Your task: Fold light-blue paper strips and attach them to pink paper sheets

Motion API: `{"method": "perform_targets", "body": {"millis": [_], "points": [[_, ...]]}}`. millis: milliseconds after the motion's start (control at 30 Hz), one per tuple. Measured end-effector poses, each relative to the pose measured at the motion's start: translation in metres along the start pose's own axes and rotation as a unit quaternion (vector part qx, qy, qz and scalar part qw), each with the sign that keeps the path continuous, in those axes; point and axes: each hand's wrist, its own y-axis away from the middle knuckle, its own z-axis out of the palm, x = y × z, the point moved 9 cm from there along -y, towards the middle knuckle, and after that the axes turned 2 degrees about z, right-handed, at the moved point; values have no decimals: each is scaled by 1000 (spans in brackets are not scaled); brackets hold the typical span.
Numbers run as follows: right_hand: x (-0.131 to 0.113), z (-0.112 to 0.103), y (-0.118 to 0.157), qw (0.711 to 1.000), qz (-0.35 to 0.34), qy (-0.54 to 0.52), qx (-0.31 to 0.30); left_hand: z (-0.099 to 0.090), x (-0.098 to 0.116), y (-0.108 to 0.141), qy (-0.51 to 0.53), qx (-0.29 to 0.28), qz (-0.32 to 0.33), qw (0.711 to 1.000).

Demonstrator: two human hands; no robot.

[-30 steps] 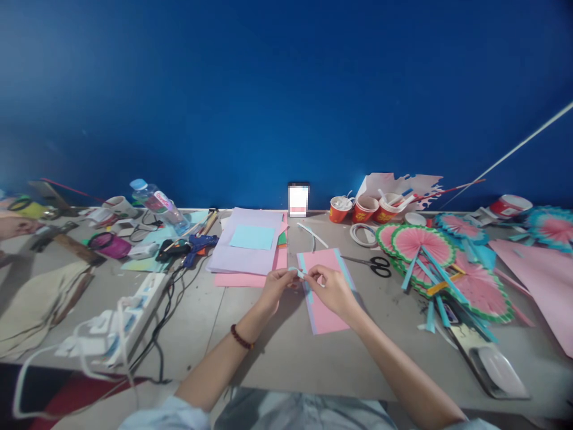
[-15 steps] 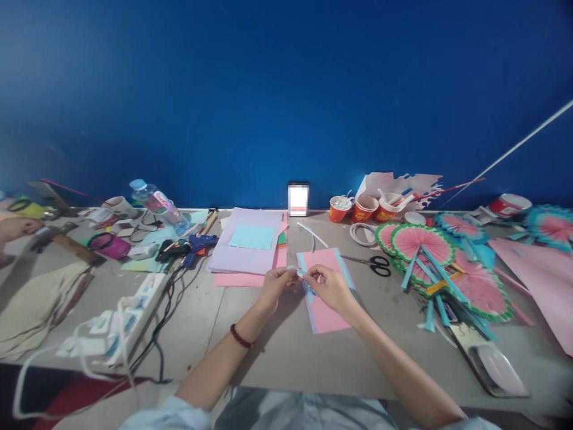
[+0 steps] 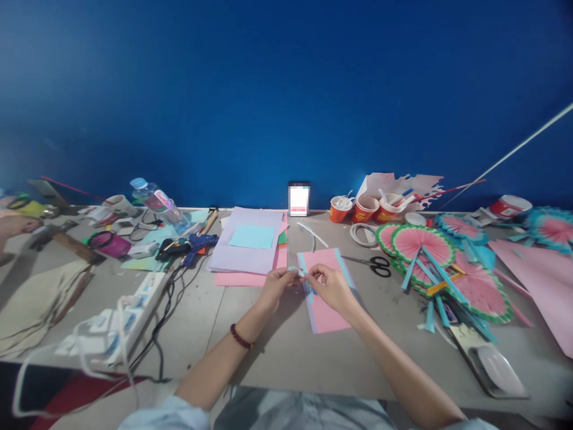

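My left hand (image 3: 278,284) and my right hand (image 3: 327,286) meet near the middle of the table, fingers pinched on a small pale blue strip (image 3: 299,272) between them. Most of the strip is hidden by the fingertips. Under my right hand lies a pink sheet (image 3: 327,313) with blue and lilac edges. Beside it on the left is a stack of lilac paper (image 3: 244,254) with a light blue piece (image 3: 253,236) on top. Scissors (image 3: 379,266) with black handles rest to the right of the pink sheet.
Pink and green pleated fans (image 3: 423,245) lie at the right, near red paper cups (image 3: 341,209). On the left are a glue gun (image 3: 197,248), a bottle (image 3: 156,200), a power strip (image 3: 134,316) and cables. Another person's hand (image 3: 20,226) shows at far left.
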Motion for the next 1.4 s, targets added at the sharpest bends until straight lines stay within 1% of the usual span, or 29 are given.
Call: {"method": "perform_targets", "body": {"millis": [367, 800, 1267, 1400], "points": [[1, 0, 0, 1000, -13, 6, 5, 0, -2, -1, 1, -1, -2, 1000], [2, -2, 0, 1000, 4, 16, 11, 2, -1, 1, 11, -5, -11, 1000], [-1, -4, 0, 1000, -5, 14, 24, 5, 3, 2, 24, -3, 2, 1000], [-4, -4, 2, 1000, -3, 15, 26, 4, 8, 4, 8, 13, 16, 1000]]}}
